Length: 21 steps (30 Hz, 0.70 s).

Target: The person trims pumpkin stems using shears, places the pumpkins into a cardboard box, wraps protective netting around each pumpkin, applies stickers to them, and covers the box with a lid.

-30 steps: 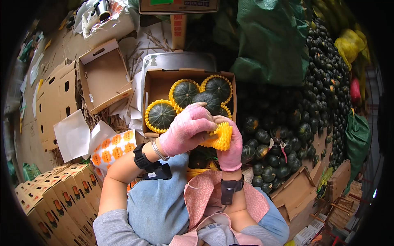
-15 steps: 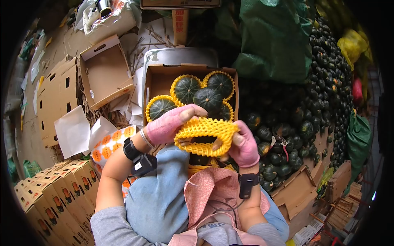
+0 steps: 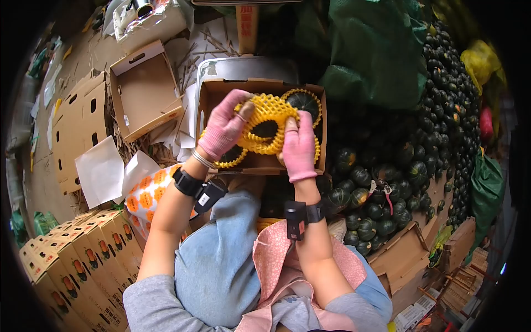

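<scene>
Both my hands wear pink fingerless-tipped gloves. My left hand (image 3: 225,124) grips the left side of a yellow foam net sleeve (image 3: 271,105), and my right hand (image 3: 299,145) pinches its right edge. The sleeve is stretched into a ring, with dark green showing through its opening. It hangs over a cardboard box (image 3: 206,102) that holds several dark green pumpkins in yellow nets. One netted pumpkin (image 3: 304,102) shows at the box's upper right; the others are largely hidden by my hands and the sleeve.
The box rests on a metal platform (image 3: 249,67). A large heap of loose pumpkins (image 3: 362,229) spreads on the right, with red-handled pruning shears (image 3: 380,188) on top. At left are an open carton (image 3: 145,91), an orange-patterned sheet (image 3: 148,193) and printed boxes (image 3: 83,260).
Both hands have moved up and forward with the net sleeve, from near my lap to over the box. The sleeve now covers pumpkins that showed before.
</scene>
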Motion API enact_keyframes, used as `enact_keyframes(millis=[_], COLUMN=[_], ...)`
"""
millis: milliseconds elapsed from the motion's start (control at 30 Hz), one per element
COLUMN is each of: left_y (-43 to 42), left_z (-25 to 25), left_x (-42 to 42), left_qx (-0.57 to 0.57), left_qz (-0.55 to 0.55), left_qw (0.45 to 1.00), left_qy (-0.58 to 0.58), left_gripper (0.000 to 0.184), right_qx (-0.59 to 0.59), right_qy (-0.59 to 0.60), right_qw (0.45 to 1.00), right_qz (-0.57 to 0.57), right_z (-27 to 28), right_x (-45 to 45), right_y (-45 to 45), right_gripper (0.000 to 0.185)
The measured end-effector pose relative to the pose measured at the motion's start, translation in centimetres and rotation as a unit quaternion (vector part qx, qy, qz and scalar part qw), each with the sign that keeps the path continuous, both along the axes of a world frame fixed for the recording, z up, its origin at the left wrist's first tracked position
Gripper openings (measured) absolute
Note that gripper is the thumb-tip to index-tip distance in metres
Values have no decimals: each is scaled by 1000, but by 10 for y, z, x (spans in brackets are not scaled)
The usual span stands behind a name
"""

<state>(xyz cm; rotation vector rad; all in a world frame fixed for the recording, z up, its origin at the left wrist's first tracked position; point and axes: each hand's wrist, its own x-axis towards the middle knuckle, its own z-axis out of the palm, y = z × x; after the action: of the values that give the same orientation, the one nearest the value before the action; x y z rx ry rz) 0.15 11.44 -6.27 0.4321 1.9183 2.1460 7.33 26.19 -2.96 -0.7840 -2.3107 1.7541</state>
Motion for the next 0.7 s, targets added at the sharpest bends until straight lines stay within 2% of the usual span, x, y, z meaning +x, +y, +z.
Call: enact_keyframes(millis=[33,100,167,200,233,300,367,400,467,533,567,633,667,700], left_y=[-10,-21,-25,-23,-21,-16,-11,-9,-10,-8,-10,-13,-16,-15], left_z=[2,0,-12,-17,-21,-28,-39,-40,-38,-20,-23,-4,5,17], left_x=[-10,-25,-33,-34,-34,-36,-39,-39,-44,-40,-37,-20,-14,-4], left_qx=[-20,-98,-35,-5,3,-6,21,35,-153,-300,-264,-198,-231,-273], left_qz=[-3,-39,-47,-34,-18,18,39,48,77,140,185,157,97,40], left_qw=[999,994,998,999,1000,998,995,992,985,940,931,946,919,919], left_qy=[31,23,-12,-19,-23,-55,-94,-112,-20,82,172,203,303,281], left_gripper=[12,13,13,13,14,14,15,15,16,23,25,29,38,47], right_qx=[37,124,152,108,118,100,-26,7,90,188,251,371,366,387], right_qy=[6,123,181,160,132,156,122,102,61,10,50,131,211,257], right_qw=[998,983,969,980,984,983,992,994,994,982,967,918,906,885], right_qz=[42,63,67,49,32,15,17,27,24,1,-17,-54,-25,14], right_z=[-10,-32,-33,-33,-30,-46,-62,-62,-59,-38,-34,-29,-28,-29], right_x=[-7,-25,-34,-40,-44,-49,-53,-53,-54,-51,-49,-44,-39,-31], right_y=[-3,-10,-6,-6,-2,7,17,19,20,10,7,4,6,5], right_gripper=[17,19,17,14,12,11,13,12,12,12,12,14,17,20])
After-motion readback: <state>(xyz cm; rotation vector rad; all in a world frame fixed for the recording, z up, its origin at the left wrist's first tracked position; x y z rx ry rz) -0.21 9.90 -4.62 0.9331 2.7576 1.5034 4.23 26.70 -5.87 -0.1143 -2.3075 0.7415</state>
